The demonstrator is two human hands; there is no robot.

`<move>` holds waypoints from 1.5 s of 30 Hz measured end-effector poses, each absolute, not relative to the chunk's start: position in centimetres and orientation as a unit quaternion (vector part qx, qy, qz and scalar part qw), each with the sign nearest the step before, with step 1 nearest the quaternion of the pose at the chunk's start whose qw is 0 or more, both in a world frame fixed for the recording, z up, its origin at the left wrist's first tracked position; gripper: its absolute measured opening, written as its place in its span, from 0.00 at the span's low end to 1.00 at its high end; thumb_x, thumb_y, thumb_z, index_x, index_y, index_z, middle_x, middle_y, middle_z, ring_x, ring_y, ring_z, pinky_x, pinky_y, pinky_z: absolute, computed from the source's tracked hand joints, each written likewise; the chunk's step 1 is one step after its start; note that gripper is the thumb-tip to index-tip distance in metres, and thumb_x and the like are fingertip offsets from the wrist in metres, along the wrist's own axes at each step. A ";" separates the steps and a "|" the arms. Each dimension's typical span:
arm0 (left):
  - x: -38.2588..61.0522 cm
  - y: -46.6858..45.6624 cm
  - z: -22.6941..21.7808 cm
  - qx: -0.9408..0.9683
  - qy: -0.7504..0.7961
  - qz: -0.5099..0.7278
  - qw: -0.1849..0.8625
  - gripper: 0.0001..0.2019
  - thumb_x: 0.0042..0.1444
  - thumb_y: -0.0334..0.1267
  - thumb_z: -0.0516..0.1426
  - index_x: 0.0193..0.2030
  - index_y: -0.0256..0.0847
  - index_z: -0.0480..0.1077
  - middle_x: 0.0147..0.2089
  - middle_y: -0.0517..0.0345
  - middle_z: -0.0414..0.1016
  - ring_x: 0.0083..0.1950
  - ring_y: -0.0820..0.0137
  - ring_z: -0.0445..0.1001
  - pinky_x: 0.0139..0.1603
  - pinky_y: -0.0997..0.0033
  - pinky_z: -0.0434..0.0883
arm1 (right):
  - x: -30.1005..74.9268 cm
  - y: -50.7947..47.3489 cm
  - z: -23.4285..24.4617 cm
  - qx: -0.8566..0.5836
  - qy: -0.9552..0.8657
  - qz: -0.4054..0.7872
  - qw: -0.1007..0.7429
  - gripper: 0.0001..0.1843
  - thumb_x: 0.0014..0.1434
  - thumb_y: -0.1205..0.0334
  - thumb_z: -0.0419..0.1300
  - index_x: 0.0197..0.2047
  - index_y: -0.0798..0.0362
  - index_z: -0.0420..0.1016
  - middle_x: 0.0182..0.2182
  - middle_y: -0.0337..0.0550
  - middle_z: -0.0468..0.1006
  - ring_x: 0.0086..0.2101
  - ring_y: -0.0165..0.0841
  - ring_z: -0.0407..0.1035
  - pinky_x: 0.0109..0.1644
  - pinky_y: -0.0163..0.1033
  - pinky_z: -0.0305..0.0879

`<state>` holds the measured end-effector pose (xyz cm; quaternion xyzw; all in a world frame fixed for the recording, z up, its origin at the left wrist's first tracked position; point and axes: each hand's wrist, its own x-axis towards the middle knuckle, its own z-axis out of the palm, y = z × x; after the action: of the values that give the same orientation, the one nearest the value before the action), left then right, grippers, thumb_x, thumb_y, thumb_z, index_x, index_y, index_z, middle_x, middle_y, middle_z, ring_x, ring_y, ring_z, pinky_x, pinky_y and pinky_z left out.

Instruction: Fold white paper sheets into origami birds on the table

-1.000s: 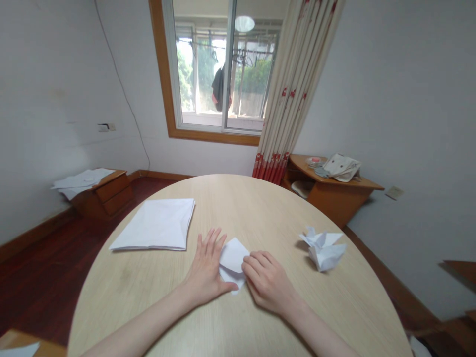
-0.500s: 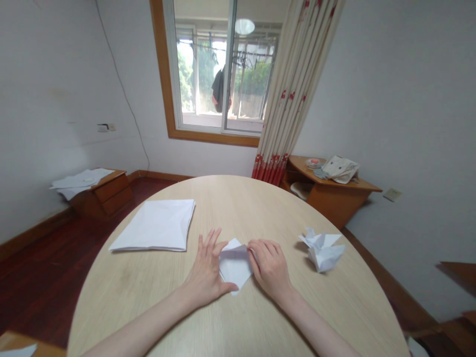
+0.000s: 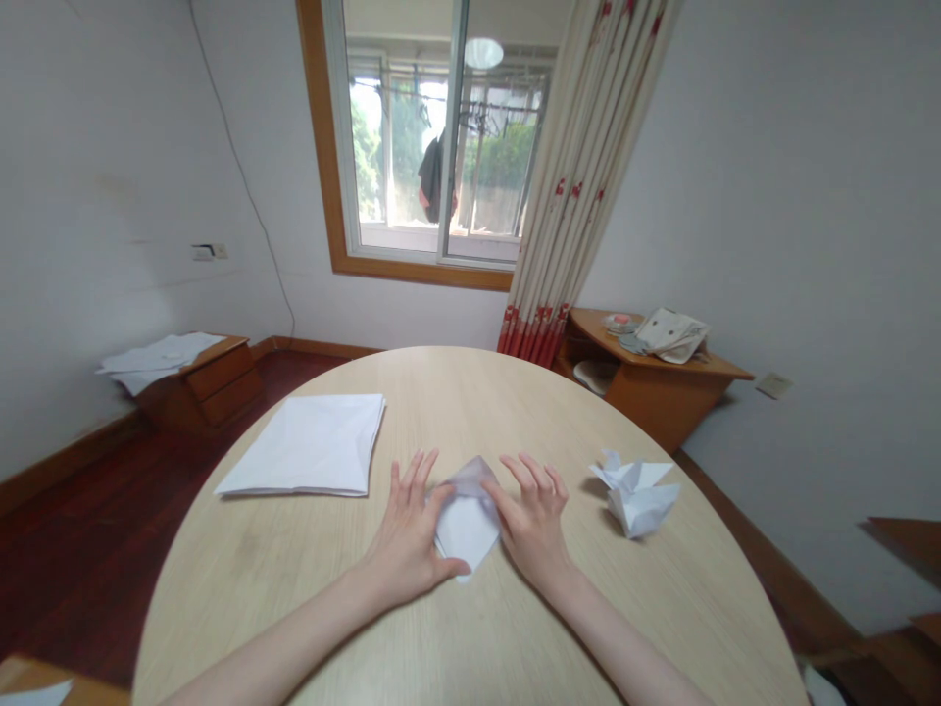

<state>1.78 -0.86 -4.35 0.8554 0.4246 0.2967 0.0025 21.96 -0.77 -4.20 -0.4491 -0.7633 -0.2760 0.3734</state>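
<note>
A small folded white sheet of paper (image 3: 468,529) lies on the table in front of me, its pointed top flap (image 3: 476,475) standing up and away from me. My left hand (image 3: 408,534) holds the sheet along its left side, thumb on the lower corner and index finger near the upper left crease; its other fingers stretch out past the paper. At the right edge is my right hand (image 3: 536,520), its thumb touching the flap's right side and its four fingers spread apart in the air. The paper's side edges are partly hidden under the hands.
A stack of larger white paper (image 3: 305,446) lies at the left of the round wooden table (image 3: 470,378). A folded white paper figure (image 3: 636,493) stands at the right. Beyond are a low drawer cabinet (image 3: 221,378), a corner shelf (image 3: 662,392) and a curtain (image 3: 580,186).
The paper's top flap has tipped up and away from me. My right hand's fingers have uncurled from the flap's corner and spread out. My left hand has stayed almost in place.
</note>
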 end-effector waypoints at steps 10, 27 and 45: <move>1.7 -0.1 -4.6 0.853 0.455 0.253 0.026 0.49 0.31 0.56 0.70 0.60 0.38 0.60 0.72 0.33 0.36 0.72 0.42 0.34 0.65 0.33 0.37 | 21.7 -0.5 -5.3 -0.529 -0.776 -0.168 0.301 0.15 0.57 0.67 0.59 0.46 0.39 0.76 0.63 0.44 0.58 0.63 0.46 0.46 0.62 0.59 0.42; 1.2 -0.2 -3.5 0.882 0.412 0.229 0.001 0.37 0.38 0.56 0.68 0.57 0.51 0.68 0.73 0.49 0.35 0.71 0.40 0.39 0.64 0.31 0.39 | 21.2 -1.3 -4.6 -0.522 -0.810 -0.077 0.254 0.21 0.54 0.69 0.59 0.48 0.37 0.77 0.67 0.39 0.52 0.66 0.49 0.37 0.63 0.66 0.37; 1.8 -1.2 -3.2 0.859 0.453 0.232 -0.050 0.37 0.37 0.61 0.66 0.48 0.36 0.69 0.71 0.36 0.44 0.71 0.42 0.40 0.67 0.36 0.37 | 21.9 -2.2 -3.4 -0.515 -0.803 -0.138 0.266 0.10 0.53 0.65 0.59 0.38 0.44 0.79 0.65 0.40 0.59 0.65 0.49 0.41 0.62 0.65 0.40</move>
<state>1.82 -1.22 -3.16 0.8593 0.4533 0.2316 -0.0496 21.90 -2.17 -3.35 -0.5150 -0.8032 -0.1385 0.2655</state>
